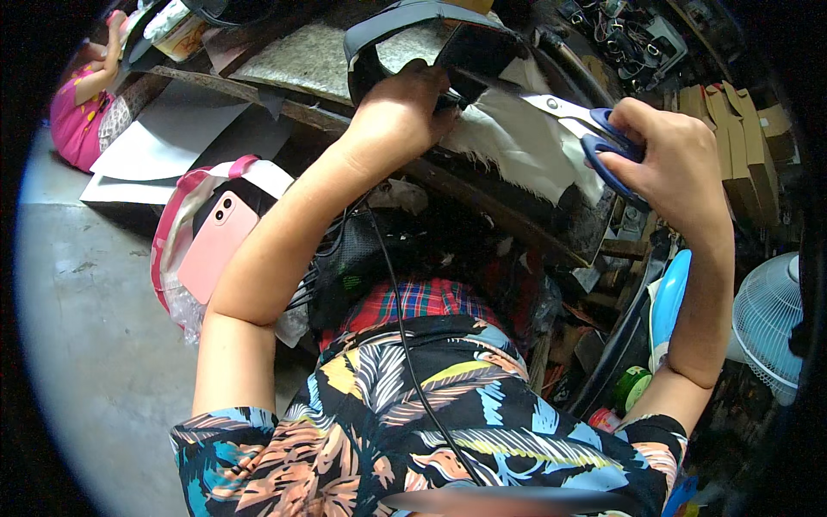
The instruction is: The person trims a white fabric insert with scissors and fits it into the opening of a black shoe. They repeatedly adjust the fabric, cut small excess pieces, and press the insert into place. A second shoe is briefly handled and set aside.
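Black looped piece (478, 56), looking like part of a shoe or a bag, is held up over the surface (301, 65), above the middle of its near edge. From where I stand, the left hand (405, 103) has its grip pinching the piece's lower rim. The right hand (668, 146) has its grip closed through the handle loops of the scissors (560, 108), whose blades point in toward the piece; I can't tell whether they touch it. Trimming seems to be the step in hand; another cut would call for a steady left pinch, fingertips clear of the blades.

I count one black piece, one pair of scissors and one pale frayed cloth (525, 146), lying under the blades along the near edge. Out past that edge, to the left, is one pink phone (220, 246) in one pink-and-white bag (164, 233). Farther off are one fan (771, 319) to the right, several cardboard boxes (732, 142), hard to number, beyond the right end, and one other person (77, 125) at the far left.
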Demonstrator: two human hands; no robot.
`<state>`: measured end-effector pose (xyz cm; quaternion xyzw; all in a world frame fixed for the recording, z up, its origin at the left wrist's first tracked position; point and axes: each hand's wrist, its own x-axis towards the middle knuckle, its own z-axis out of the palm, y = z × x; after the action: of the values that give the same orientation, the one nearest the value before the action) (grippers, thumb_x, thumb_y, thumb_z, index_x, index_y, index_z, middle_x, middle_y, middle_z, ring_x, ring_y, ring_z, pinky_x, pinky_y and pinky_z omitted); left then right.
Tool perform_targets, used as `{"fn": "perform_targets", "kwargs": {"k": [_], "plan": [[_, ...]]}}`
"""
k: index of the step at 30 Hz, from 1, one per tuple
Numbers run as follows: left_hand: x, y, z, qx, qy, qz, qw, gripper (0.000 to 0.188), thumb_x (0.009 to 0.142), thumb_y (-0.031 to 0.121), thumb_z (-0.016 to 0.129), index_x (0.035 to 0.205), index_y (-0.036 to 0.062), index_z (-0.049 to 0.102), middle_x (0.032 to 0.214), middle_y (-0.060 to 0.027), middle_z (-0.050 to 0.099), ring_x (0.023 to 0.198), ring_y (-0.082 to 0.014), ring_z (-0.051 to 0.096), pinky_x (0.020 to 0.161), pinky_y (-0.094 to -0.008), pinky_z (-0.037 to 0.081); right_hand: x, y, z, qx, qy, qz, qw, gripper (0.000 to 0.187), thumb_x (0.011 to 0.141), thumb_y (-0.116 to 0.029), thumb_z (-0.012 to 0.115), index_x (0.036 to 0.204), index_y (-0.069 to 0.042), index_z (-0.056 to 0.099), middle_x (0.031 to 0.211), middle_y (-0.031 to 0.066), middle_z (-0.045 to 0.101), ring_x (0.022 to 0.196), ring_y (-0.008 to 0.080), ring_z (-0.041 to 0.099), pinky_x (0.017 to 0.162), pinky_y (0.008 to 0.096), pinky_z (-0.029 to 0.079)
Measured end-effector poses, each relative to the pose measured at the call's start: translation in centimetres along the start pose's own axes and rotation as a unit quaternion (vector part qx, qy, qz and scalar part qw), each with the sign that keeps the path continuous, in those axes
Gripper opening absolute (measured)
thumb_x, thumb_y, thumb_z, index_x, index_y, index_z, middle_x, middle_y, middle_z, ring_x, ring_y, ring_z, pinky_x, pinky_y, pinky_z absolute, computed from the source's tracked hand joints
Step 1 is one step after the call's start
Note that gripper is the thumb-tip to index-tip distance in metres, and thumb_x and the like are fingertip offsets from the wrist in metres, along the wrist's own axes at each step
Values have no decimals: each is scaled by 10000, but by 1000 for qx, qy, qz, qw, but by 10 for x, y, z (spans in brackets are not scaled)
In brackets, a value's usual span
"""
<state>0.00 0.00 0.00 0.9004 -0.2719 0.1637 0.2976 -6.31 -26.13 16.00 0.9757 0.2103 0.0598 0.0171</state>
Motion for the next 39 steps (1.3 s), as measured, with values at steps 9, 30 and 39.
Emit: {"fn": "perform_targets", "kwargs": {"k": [9, 30, 39], "plan": [[7, -4, 1, 37, -30, -22, 999, 245, 793, 164, 653, 958, -17, 654, 954, -247, 642, 863, -409, 668, 777, -472, 549, 32, -6, -7, -192, 54, -162, 967, 273, 734, -304, 790, 883, -102, 682, 748, 112, 679, 753, 285, 690, 717, 422, 534], [5, 3, -3, 11, 3, 1, 1000, 203, 775, 165, 650, 926, 42, 705, 916, -204, 669, 848, -370, 679, 770, -442, 551, 61, -1, -29, -251, -33, -136, 958, 365, 675, -196, 857, 991, -81, 715, 818, 94, 689, 727, 211, 652, 767, 359, 543], [16, -10, -14, 60, -116, 4, 991, 226, 810, 177, 659, 994, 46, 675, 897, -224, 670, 875, -407, 654, 789, -476, 528, 62, -36, -49, -296, -2, -195, 935, 249, 700, -256, 792, 828, -61, 706, 657, 102, 643, 648, 245, 635, 684, 370, 508]]}}
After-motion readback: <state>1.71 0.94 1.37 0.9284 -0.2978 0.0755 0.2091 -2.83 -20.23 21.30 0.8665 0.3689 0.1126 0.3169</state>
